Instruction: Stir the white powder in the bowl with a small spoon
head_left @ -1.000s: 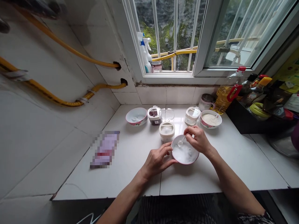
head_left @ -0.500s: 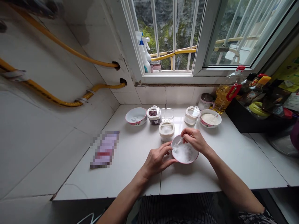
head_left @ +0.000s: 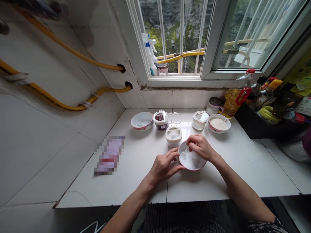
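Observation:
A pink-rimmed bowl [head_left: 194,169] holding white grains stands on the white tiled counter. My left hand [head_left: 166,164] grips its left side, thumb low on the near edge and fingers along the rim. Over the bowl, my right hand [head_left: 200,147] is closed around a small white spoon [head_left: 184,152], whose bowl end lies in the white grains; the fingers hide much of its handle. Just behind the bowl is an open white container [head_left: 173,136] with white contents. Further back sits a container of dark reddish pieces [head_left: 160,120], its clear lid [head_left: 175,119] raised.
At the back left is a flowered bowl [head_left: 142,121] with a spoon inside. A closed clear-lidded container [head_left: 200,120] and a bowl of pale powder [head_left: 219,123] stand back right, near an oil bottle [head_left: 233,98] and a black rack [head_left: 252,123]. A blurred purple packet [head_left: 110,155] lies left.
My right hand has tilted and lowered slightly with the spoon, which has shifted a little within the bowl. My left hand stays on the bowl's side.

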Motion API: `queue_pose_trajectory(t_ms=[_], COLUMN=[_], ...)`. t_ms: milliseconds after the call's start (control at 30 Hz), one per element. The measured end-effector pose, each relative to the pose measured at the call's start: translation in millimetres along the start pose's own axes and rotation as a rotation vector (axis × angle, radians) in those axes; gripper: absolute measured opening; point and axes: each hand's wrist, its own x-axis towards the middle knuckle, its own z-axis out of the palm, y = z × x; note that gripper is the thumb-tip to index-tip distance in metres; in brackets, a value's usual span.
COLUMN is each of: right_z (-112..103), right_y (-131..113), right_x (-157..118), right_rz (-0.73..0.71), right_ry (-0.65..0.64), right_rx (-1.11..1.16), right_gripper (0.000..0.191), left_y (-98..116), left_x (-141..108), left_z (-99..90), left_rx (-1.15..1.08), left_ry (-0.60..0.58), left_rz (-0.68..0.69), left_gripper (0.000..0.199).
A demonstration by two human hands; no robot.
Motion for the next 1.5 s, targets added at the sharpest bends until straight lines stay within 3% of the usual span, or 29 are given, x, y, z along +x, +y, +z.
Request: queue_pose_trajectory(t_ms=[267,467,700,867,967,1133,1200,1367,1500], right_z=[-10.1,-12.7,-12.4,-1.3,6.6,11.7,10.1,-2.2,-11.5], right_y=[2.7,5.1,11.2,4.3,-1.6,-4.2,-4.6,-7.7,-4.8], right_x=[2.3,7.4,9.9,7.9,5.4,4.0,3.3,-2.7,-4.5], right_rz=[0.231,0.343,0.326,0.166,0.032,-0.284,-0.353,-0.230,-0.119], right_ry=[0.024,0.064,0.165,0.298,0.359,0.310,0.295,0.384,0.251], right_rx=[0.422,0.559,0.626,0.538,0.360,-0.134,-0.224,-0.104,-0.086], right_gripper=[0.012,0.010,0.013,0.020,0.015,0.017,0.020,0.016,0.017], left_y=[0.1,0.0,-0.4,-0.6,-0.1,0.8,0.6,-0.2,0.5], left_x=[0.0,0.7,0.6,0.3,0.3,0.5,0.4,0.1,0.6], left_z=[0.1,0.1,0.3,0.8,0.6,-0.2,-0.2,-0.1,-0.2], left_rx=[-0.003,-0.009,0.004,0.024,0.013,0.011,0.005,-0.003,-0.004], left_ry=[-0.009,-0.003,0.001,0.011,0.010,0.009,0.006,-0.004,-0.002], left_rz=[-0.004,0.003,0.017,0.012,0.003,-0.002,-0.001,-0.002,0.001], left_gripper=[0.033,0.034,0.033,0.034,0.033,0.032,0.033,0.033,0.033])
